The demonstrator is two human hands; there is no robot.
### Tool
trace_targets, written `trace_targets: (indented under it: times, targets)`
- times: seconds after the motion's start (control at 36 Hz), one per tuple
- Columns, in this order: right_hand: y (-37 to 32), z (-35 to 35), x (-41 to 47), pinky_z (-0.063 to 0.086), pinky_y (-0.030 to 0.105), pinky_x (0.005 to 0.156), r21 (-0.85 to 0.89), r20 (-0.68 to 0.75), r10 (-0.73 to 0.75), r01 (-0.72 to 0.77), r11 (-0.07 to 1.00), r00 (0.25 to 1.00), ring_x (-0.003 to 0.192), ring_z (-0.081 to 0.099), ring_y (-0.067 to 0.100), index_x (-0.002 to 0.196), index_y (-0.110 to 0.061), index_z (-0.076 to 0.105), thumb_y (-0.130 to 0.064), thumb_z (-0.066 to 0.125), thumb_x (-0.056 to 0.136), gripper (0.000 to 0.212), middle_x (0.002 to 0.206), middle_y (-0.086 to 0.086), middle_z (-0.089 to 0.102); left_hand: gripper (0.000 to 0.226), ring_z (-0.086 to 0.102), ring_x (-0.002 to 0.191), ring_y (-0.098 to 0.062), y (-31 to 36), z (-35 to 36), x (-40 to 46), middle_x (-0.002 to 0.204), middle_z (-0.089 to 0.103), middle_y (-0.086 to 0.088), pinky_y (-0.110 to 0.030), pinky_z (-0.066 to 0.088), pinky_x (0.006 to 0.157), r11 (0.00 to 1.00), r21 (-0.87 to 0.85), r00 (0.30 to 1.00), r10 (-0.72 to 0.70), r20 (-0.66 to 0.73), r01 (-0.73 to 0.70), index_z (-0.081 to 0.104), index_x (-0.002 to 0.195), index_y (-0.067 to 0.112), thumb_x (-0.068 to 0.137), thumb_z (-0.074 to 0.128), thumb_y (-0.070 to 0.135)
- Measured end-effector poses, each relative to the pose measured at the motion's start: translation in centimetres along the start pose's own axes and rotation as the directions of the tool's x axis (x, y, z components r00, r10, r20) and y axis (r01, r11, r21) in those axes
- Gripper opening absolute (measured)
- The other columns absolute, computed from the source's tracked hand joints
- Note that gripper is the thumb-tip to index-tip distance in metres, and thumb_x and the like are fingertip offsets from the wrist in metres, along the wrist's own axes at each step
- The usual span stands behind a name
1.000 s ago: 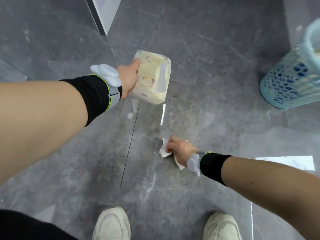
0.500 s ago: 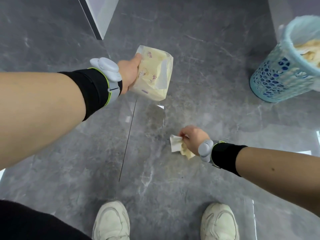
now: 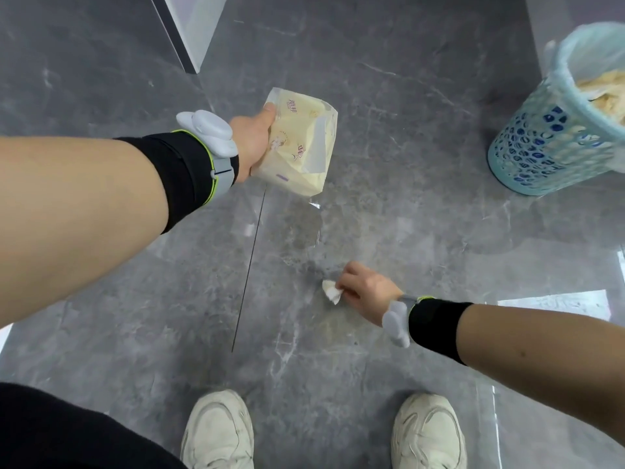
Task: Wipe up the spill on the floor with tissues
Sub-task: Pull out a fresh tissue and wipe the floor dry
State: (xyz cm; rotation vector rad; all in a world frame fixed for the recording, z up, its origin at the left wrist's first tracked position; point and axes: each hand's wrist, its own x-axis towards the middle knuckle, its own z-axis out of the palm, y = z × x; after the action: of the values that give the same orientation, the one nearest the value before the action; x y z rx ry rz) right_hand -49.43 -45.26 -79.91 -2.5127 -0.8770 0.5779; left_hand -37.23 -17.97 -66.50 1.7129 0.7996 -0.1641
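My left hand [image 3: 253, 143] grips a pale yellow tissue pack [image 3: 297, 147] and holds it above the grey floor. Down on the floor, my right hand [image 3: 363, 291] is closed around a crumpled white tissue [image 3: 330, 291]; only its tip sticks out left of the fingers. A faint wet smear [image 3: 304, 231] darkens the tile between the pack and the tissue. Both wrists wear black bands with grey devices.
A light blue perforated bin [image 3: 554, 137] lined with a bag and holding used tissues stands at the upper right. A white panel with a dark edge [image 3: 189, 32] stands at the top left. My two white shoes [image 3: 218, 431] [image 3: 429, 431] are at the bottom. A thin tile seam [image 3: 248, 272] runs down the floor.
My right hand has bunched the tissue smaller, so less of it shows. The bin has come further into view. My left hand still holds the pack.
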Motion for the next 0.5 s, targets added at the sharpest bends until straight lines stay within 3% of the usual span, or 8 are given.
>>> trace_targets:
  times: [0.06, 0.14, 0.19, 0.25, 0.33, 0.42, 0.5]
  targets:
    - [-1.1, 1.0, -1.7, 0.051, 0.037, 0.062, -0.049, 0.083, -0.098, 0.102, 0.994, 0.992, 0.080, 0.061, 0.027, 0.099, -0.016, 0.065, -0.019, 0.057, 0.089, 0.014, 0.109, 0.007, 0.059, 0.045, 0.072, 0.103, -0.030, -0.1, 0.1, 0.1, 0.110, 0.073, -0.004, -0.049, 0.059, 0.095, 1.000, 0.000, 1.000, 0.002, 0.002, -0.002, 0.066, 0.097, 0.019, 0.091, 0.055, 0.062]
    - [-2.8, 3.6, -4.4, 0.052, 0.036, 0.062, -0.059, 0.255, -0.196, 0.217, 0.974, 0.947, 0.079, 0.062, 0.030, 0.099, -0.016, 0.064, -0.018, 0.053, 0.091, 0.014, 0.109, 0.011, 0.059, 0.053, 0.071, 0.103, -0.030, -0.2, 0.1, 0.3, 0.112, 0.073, -0.004, -0.047, 0.058, 0.095, 1.000, 0.016, 1.000, -0.011, -0.001, 0.011, 0.068, 0.111, 0.016, 0.091, 0.054, 0.063]
    - [-3.4, 5.4, -5.6, 0.051, 0.037, 0.070, -0.033, 0.396, -0.209, 0.242, 0.970, 0.894, 0.086, 0.059, 0.031, 0.106, -0.017, 0.058, -0.014, 0.050, 0.091, 0.018, 0.116, 0.009, 0.051, 0.053, 0.071, 0.102, -0.030, -0.3, 0.0, 0.4, 0.107, 0.073, -0.003, -0.046, 0.059, 0.095, 1.000, 0.015, 1.000, -0.014, -0.006, 0.014, 0.068, 0.112, 0.016, 0.091, 0.054, 0.062]
    - [-3.4, 6.7, -6.3, 0.052, 0.040, 0.071, -0.001, 0.440, -0.196, 0.218, 0.976, 0.876, 0.084, 0.059, 0.033, 0.108, -0.018, 0.055, -0.012, 0.052, 0.089, 0.020, 0.118, 0.005, 0.045, 0.049, 0.072, 0.102, -0.029, -0.4, 0.1, 0.5, 0.100, 0.072, 0.000, -0.046, 0.059, 0.094, 1.000, 0.014, 1.000, -0.016, -0.009, 0.016, 0.067, 0.107, 0.018, 0.091, 0.054, 0.062]
    - [-3.0, 7.5, -6.3, 0.053, 0.042, 0.070, 0.037, 0.412, -0.148, 0.146, 0.989, 0.899, 0.083, 0.060, 0.033, 0.110, -0.017, 0.055, -0.012, 0.054, 0.088, 0.023, 0.120, 0.005, 0.045, 0.045, 0.071, 0.104, -0.028, -0.7, 0.1, 0.9, 0.105, 0.073, -0.002, -0.045, 0.059, 0.095, 1.000, 0.006, 1.000, -0.019, -0.019, 0.019, 0.066, 0.100, 0.019, 0.091, 0.054, 0.062]
    - [-2.7, 7.1, -5.1, 0.051, 0.040, 0.063, 0.100, 0.281, -0.132, 0.108, 0.989, 0.951, 0.078, 0.060, 0.033, 0.102, -0.013, 0.060, -0.010, 0.054, 0.087, 0.016, 0.111, 0.010, 0.052, 0.040, 0.070, 0.099, -0.027, -0.9, 0.0, 1.3, 0.086, 0.067, 0.005, -0.038, 0.059, 0.090, 1.000, 0.018, 0.999, -0.015, -0.041, 0.016, 0.061, 0.083, 0.023, 0.092, 0.053, 0.061]
    - [-2.3, 5.9, -2.5, 0.050, 0.042, 0.060, 0.124, 0.149, -0.069, 0.051, 0.991, 0.986, 0.076, 0.060, 0.034, 0.094, -0.009, 0.062, -0.007, 0.056, 0.083, 0.013, 0.103, 0.012, 0.055, 0.041, 0.069, 0.098, -0.027, -1.1, 0.0, 1.7, 0.082, 0.064, 0.006, -0.036, 0.058, 0.088, 0.999, 0.028, 0.999, -0.017, -0.052, 0.018, 0.061, 0.084, 0.021, 0.094, 0.052, 0.060]
